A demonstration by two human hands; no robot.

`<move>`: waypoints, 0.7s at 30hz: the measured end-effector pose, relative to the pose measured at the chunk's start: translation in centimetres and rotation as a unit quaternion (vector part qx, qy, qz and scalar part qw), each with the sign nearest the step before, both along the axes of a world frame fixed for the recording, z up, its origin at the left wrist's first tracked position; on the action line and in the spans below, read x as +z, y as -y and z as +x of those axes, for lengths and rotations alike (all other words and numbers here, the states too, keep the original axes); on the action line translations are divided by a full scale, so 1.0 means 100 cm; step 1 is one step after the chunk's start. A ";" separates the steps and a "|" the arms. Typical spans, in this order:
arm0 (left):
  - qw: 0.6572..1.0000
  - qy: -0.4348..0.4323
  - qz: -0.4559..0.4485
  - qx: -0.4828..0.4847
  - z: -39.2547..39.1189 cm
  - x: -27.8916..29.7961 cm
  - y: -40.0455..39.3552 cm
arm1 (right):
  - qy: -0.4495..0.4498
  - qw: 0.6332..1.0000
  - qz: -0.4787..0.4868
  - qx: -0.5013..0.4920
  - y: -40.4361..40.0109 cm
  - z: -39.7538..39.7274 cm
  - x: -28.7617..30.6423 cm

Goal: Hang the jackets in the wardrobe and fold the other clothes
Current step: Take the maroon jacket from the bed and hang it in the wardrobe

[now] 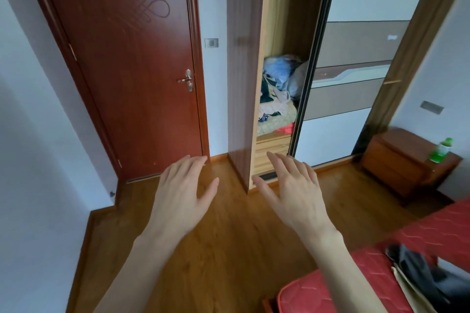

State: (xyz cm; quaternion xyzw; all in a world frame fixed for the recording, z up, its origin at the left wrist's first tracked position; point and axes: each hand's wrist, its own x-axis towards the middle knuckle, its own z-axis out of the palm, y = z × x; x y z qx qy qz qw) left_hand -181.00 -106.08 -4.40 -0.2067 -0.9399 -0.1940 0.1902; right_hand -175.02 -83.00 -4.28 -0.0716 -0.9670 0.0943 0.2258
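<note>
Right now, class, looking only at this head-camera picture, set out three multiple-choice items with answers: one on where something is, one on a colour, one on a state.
1. Where does the green bottle stand?
A. on the floor by the door
B. on the wooden nightstand
C. inside the wardrobe

2. What colour is the mattress at lower right?
A. red
B. blue
C. white

3. How are the left hand and right hand?
A. both gripping a jacket
B. one on the door handle
C. both open, holding nothing

Answers:
1 B, the bottle sits on top of the nightstand right of the wardrobe.
2 A, its quilted surface is red.
3 C, the fingers are spread and straight above the wooden floor, with no garment in either hand.
</note>
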 end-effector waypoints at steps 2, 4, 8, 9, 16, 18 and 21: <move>1.000 0.002 -0.001 -0.015 -0.047 0.000 -0.003 | 0.002 1.000 -0.002 -0.016 -0.002 -0.039 0.000; 0.999 0.002 -0.009 -0.033 -0.094 -0.001 -0.007 | -0.001 0.999 -0.006 -0.033 -0.005 -0.079 0.002; 0.997 0.008 -0.011 -0.076 -0.178 0.001 -0.017 | -0.012 0.997 -0.018 -0.080 -0.009 -0.148 0.003; 0.996 0.012 -0.009 -0.084 -0.196 0.001 -0.022 | -0.013 0.996 -0.016 -0.091 -0.011 -0.163 0.002; 0.987 0.024 0.001 -0.158 -0.293 -0.008 -0.070 | 0.024 0.987 -0.011 -0.160 -0.044 -0.233 -0.005; 0.984 0.026 -0.003 -0.175 -0.316 -0.012 -0.087 | 0.033 0.983 -0.015 -0.180 -0.057 -0.249 -0.007; 0.979 0.024 -0.005 -0.202 -0.346 -0.015 -0.116 | 0.039 0.978 -0.018 -0.205 -0.078 -0.272 -0.014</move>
